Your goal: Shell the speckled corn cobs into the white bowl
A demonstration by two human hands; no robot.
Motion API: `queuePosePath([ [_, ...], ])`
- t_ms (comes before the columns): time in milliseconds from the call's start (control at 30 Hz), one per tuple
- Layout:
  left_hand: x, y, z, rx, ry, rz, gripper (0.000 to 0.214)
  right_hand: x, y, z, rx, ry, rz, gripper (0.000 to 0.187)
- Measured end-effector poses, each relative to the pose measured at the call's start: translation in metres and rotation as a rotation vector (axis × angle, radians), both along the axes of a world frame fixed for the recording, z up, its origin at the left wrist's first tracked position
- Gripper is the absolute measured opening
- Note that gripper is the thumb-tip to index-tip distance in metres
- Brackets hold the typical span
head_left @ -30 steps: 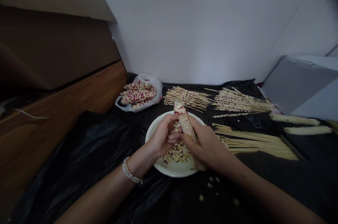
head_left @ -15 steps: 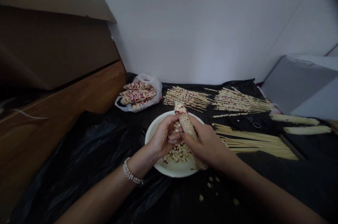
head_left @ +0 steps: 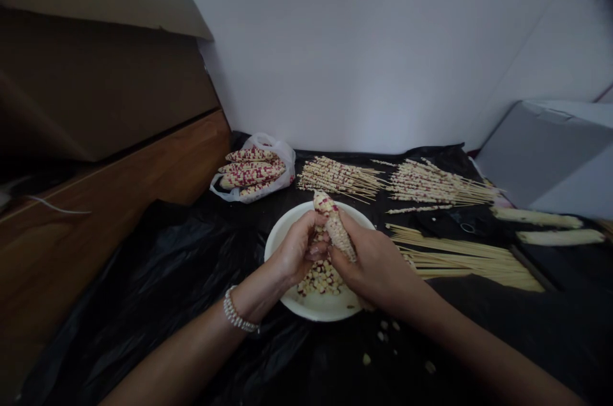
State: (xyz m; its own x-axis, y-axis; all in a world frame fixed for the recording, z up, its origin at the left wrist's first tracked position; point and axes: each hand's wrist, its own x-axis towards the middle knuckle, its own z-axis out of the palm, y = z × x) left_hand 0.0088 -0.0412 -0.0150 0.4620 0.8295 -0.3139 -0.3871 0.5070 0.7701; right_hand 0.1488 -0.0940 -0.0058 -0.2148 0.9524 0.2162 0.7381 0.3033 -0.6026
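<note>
My right hand [head_left: 376, 263] is wrapped round a corn cob [head_left: 334, 225] that is mostly stripped, with a few red and pale kernels left at its tip. The cob tilts up over a white bowl [head_left: 287, 235] that holds loose kernels [head_left: 320, 278]. My left hand [head_left: 295, 249], with a bead bracelet at the wrist, is closed against the cob's left side, thumb pressing on it.
A plastic bag of red-and-white corn cobs [head_left: 252, 171] lies at the back left. Two heaps of kernel-threaded skewers [head_left: 433, 184] and a pile of bare bamboo skewers [head_left: 462, 256] lie on black plastic sheeting. Stripped cobs [head_left: 536, 219] rest right, near a grey box [head_left: 550, 154]. Wooden furniture [head_left: 115, 182] stands left.
The cob and both hands have shifted very slightly; the cob's tip leans a little more to the left. Nothing else has moved.
</note>
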Motion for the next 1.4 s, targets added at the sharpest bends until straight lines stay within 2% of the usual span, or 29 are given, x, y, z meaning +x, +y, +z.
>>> queuePosePath([
  [167, 0.0, -0.0007, -0.0013, 0.0, -0.043, -0.012, 0.012, 0.0016, 0.0022, -0.001, -0.017, 0.094, 0.026, 0.061],
  [333, 0.0038, -0.0017, -0.0001, 0.083, -0.001, -0.017, 0.032, 0.0027, 0.0016, -0.0028, -0.018, 0.104, 0.011, 0.064],
  [433, 0.0058, -0.002, -0.001, 0.117, 0.05, 0.005, 0.035, 0.0039, 0.0015, -0.0019, -0.033, 0.126, 0.037, 0.063],
  [633, 0.0059, -0.0041, -0.0011, 0.132, 0.042, -0.007, 0.029, 0.0055, 0.0017, 0.0031, -0.075, 0.245, 0.064, 0.059],
  [900, 0.0037, 0.0, -0.0024, 0.054, -0.031, -0.071, 0.024, 0.0063, 0.0026, 0.002, -0.117, 0.37, 0.118, 0.055],
  [1200, 0.0052, -0.0014, -0.0053, 0.051, -0.008, -0.016, 0.011, 0.0051, 0.0036, 0.0039, -0.19, 0.44, 0.133, 0.042],
  [1400, 0.0005, 0.0, -0.0016, -0.019, -0.074, -0.069, 0.01, 0.0063, 0.0045, 0.0026, -0.163, 0.431, 0.114, 0.049],
])
